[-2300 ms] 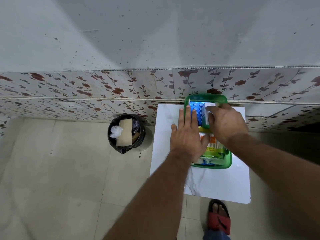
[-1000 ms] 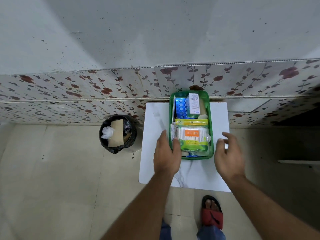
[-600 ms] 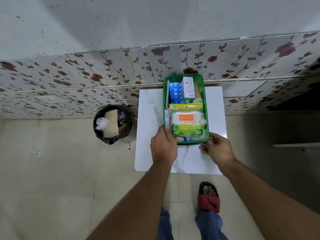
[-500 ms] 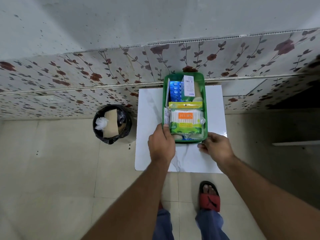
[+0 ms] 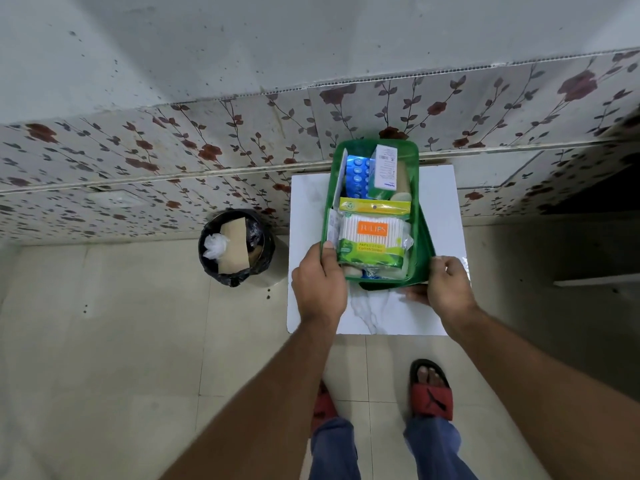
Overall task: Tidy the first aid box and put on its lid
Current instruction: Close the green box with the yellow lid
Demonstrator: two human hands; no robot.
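First aid box point(image 5: 375, 216), packed, tipped up at left by my left hand point(image 5: 320, 287); right hand point(image 5: 446, 289) pinches the lid point(image 5: 424, 251) beneath, so slide it out level, keep contents from spilling.

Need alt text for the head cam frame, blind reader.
Seen from above, a left hand grips the near-left rim of an open green plastic first aid box packed with supplies, while the right hand holds a dark green lid emerging beneath it, on a small white marble-pattern table.

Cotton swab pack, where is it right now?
In the head view, the cotton swab pack lies at the near end of the green box, below the yellow packet, beside the left hand.
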